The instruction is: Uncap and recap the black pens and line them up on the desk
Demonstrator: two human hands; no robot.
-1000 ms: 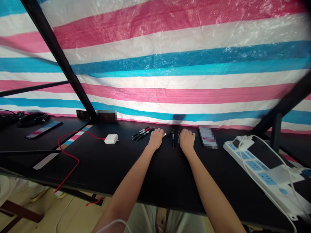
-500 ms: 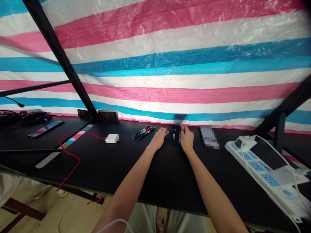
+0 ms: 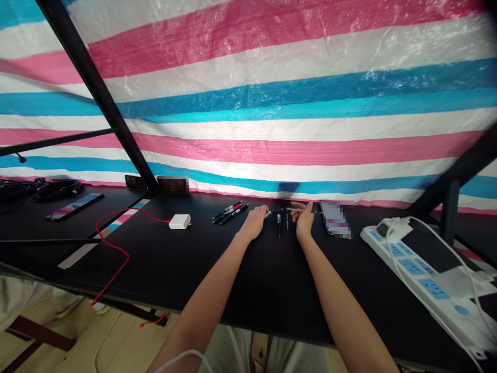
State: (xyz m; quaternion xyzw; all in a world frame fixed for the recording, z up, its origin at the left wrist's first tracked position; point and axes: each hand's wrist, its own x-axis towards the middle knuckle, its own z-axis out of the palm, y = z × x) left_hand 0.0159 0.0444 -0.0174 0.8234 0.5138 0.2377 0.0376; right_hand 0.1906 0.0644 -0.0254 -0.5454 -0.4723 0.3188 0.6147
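Observation:
My left hand (image 3: 255,221) is closed on the table, its fingertips pinching a small pen part (image 3: 270,212) whose dark end points right. My right hand (image 3: 305,221) holds a thin pale rod, like a pen refill (image 3: 291,209), crosswise between thumb and fingers. Some of its fingers stretch out to the left. Between the hands lie a black pen barrel (image 3: 278,226) and, beside it, a slim greyish tube (image 3: 287,219), both pointing away from me. Left of my left hand, several pens (image 3: 229,212) lie together, one of them with red on it.
A phone (image 3: 334,220) lies to the right, and a white power strip (image 3: 421,282) with plugs sits farther right. On the left are a white charger (image 3: 179,221) with a red cable (image 3: 123,249) and another phone (image 3: 75,206). Black frame bars (image 3: 97,93) slant upward.
My right hand has turned and opened its fingers somewhat, bringing the thin rod crosswise into view. My left hand stays nearly in place.

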